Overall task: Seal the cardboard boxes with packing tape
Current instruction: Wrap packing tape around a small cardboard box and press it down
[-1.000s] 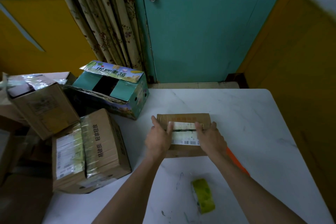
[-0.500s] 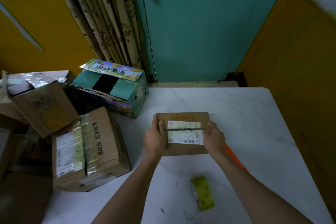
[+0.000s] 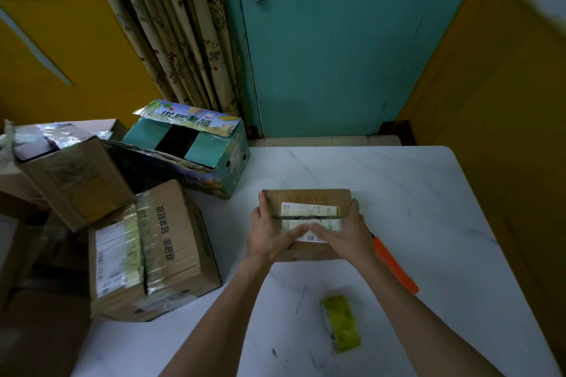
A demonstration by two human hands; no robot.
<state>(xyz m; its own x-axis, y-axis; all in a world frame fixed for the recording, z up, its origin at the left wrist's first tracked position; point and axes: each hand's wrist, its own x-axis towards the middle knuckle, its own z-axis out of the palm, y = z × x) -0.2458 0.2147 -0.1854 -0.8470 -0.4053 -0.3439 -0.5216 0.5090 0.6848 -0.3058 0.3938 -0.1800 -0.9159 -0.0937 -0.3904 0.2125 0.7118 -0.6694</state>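
Note:
A small brown cardboard box (image 3: 306, 197) lies flat on the white marble table (image 3: 398, 193), a white shipping label across its slit top seam. My left hand (image 3: 269, 232) rests on the box's left side, thumb lying over the near flap toward the middle. My right hand (image 3: 346, 232) mirrors it on the right side, thumb meeting the left thumb near the label's lower edge. Both hands press on the box with fairly straight fingers. A roll of yellowish packing tape (image 3: 340, 323) stands on edge nearer to me. An orange cutter (image 3: 395, 266) lies right of my right wrist.
A taped brown box (image 3: 153, 251) sits at the table's left edge. Behind it is an open teal printed box (image 3: 196, 150), and another brown box (image 3: 67, 174) stands further left. A teal door and a curtain are beyond the table.
Both thumbs have slid inward over the near flap until they meet at the middle; half a second ago the hands held the box's left and right ends.

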